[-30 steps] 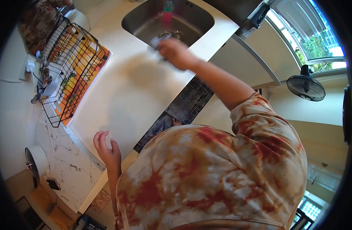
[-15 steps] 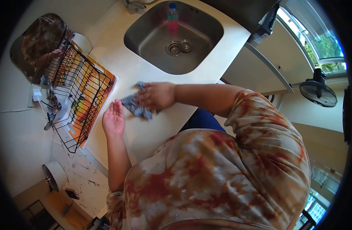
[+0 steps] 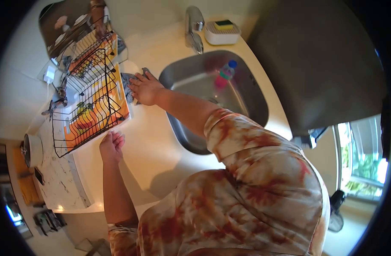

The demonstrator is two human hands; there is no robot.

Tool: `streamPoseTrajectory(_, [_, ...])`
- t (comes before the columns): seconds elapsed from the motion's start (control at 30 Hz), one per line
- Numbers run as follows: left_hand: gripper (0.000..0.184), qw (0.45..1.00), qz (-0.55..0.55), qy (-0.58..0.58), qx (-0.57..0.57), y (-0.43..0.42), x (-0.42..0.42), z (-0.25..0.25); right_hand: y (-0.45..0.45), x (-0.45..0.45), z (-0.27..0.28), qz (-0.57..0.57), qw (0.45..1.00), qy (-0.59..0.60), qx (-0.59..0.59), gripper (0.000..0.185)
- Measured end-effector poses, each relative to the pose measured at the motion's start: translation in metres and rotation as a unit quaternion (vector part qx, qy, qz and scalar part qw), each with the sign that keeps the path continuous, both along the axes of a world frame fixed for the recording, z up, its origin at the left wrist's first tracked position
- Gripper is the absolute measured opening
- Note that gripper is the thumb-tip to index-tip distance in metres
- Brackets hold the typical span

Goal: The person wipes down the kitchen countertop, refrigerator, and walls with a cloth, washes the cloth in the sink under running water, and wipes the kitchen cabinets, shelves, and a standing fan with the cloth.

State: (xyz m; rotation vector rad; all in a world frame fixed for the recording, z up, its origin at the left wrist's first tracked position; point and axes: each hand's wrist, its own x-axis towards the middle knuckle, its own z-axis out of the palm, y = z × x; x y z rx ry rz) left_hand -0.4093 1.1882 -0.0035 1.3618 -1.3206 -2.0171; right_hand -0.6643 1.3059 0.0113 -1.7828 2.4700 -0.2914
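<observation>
My right hand point(image 3: 145, 88) holds a bunched grey-blue cloth point(image 3: 131, 96) down against the counter, fingers apart over its top. The cloth lies between the dish rack and the sink, its underside hidden. On the left, my left hand point(image 3: 112, 147) is half turned up with its fingers curled in, and I see nothing in them. It is just beside the near edge of a black wire dish rack point(image 3: 102, 112), which stands over an orange fruit-patterned mat or tray point(image 3: 118, 100). Whether the hand touches that edge I cannot tell.
Right of the cloth is a steel sink point(image 3: 184, 132) with a blue-capped bottle point(image 3: 225, 73) in it. The faucet point(image 3: 194, 27) rises behind. A white holder point(image 3: 221, 35) carries a sponge point(image 3: 224, 25). Cutlery point(image 3: 57, 102) hangs at the rack's left.
My view has shifted. My right hand has slid the cloth further back along the counter, between rack and sink. My left hand went from flat and open to curled near the rack.
</observation>
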Motion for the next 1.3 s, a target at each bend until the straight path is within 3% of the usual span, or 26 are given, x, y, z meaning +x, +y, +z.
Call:
streamPoseTrajectory(0.2, [0.023, 1.000, -0.008, 0.015, -0.014, 0.005, -0.009, 0.011, -0.042, -0.035, -0.004, -0.039, 0.997, 0.058, -0.039, 0.053])
streamPoseTrajectory(0.3, [0.022, 0.998, 0.037, -0.034, -0.042, 0.012, -0.016, 0.019, -0.066, -0.062, -0.017, 0.008, 0.997, 0.052, -0.059, 0.053])
streamPoseTrajectory(0.37, [0.022, 0.997, 0.040, -0.045, -0.050, 0.014, -0.015, 0.018, -0.072, -0.074, -0.025, 0.078, 0.990, -0.034, -0.112, 0.050])
streamPoseTrajectory(0.5, [0.021, 0.996, 0.036, -0.058, -0.052, 0.010, -0.014, 0.013, -0.052, -0.096, -0.021, 0.106, 0.991, -0.025, -0.078, 0.045])
streamPoseTrajectory(0.7, [0.020, 0.996, 0.051, -0.076, -0.021, 0.005, -0.013, 0.013, -0.009, -0.145, -0.013, -0.042, 0.996, 0.034, -0.072, 0.040])
streamPoseTrajectory(0.8, [0.020, 0.999, 0.019, -0.027, 0.012, -0.003, -0.006, 0.007, 0.008, -0.154, -0.019, -0.081, 0.983, 0.082, -0.145, 0.039])
streamPoseTrajectory(0.87, [0.020, 0.999, 0.024, -0.038, 0.018, -0.002, -0.006, 0.008, 0.016, -0.160, -0.014, -0.146, 0.980, 0.046, -0.126, 0.038])
streamPoseTrajectory(0.9, [0.020, 0.998, 0.030, -0.045, 0.022, -0.001, -0.007, 0.011, 0.027, -0.161, -0.002, -0.115, 0.984, 0.125, -0.054, 0.038])
streamPoseTrajectory(1.03, [0.021, 0.997, 0.040, -0.069, 0.023, 0.003, -0.011, 0.018, 0.025, -0.170, 0.001, -0.159, 0.975, 0.152, -0.007, 0.039])
streamPoseTrajectory(1.1, [0.022, 0.996, 0.047, -0.075, 0.017, 0.003, -0.011, 0.017, 0.022, -0.167, 0.022, -0.154, 0.958, 0.160, 0.182, 0.040])
streamPoseTrajectory(1.3, [0.021, 0.996, 0.030, -0.079, 0.015, 0.002, -0.010, 0.018, 0.029, -0.168, 0.044, -0.109, 0.938, 0.213, 0.249, 0.039])
